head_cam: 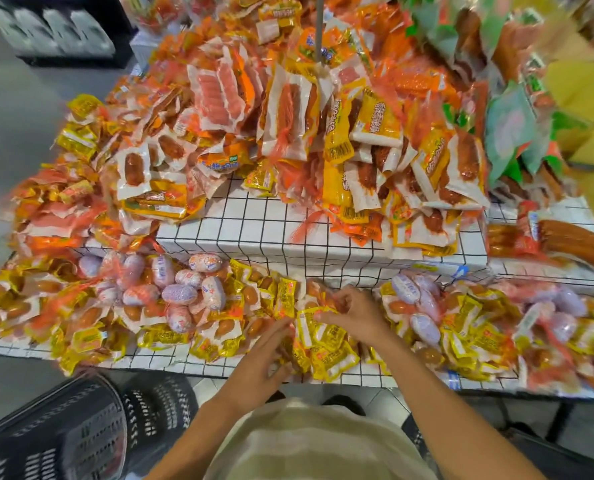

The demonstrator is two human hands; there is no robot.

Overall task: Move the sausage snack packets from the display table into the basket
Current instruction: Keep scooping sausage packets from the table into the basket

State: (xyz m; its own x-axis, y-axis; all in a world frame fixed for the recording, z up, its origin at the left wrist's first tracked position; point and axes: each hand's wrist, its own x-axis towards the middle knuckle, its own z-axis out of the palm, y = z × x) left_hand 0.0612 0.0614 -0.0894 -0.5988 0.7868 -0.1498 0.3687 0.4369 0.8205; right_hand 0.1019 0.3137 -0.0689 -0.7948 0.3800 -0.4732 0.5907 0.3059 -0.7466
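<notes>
Small yellow sausage snack packets [326, 344] lie heaped along the front edge of the display table [170, 362], which has a white cloth with a black grid. My right hand [351, 315] lies on this heap with its fingers curled round some of the packets. My left hand [264, 355] reaches in beside it, fingers extended and touching the packets at the heap's left side. A black perforated plastic basket [63, 431] stands on the floor at the lower left, below the table's edge.
A raised grid-covered box [264, 223] in the table's middle carries larger orange and yellow sausage packs [288, 116]. Egg-shaped wrapped snacks [184, 289] sit left of my hands, more at the right [416, 296]. Long sausages [572, 242] lie at the right.
</notes>
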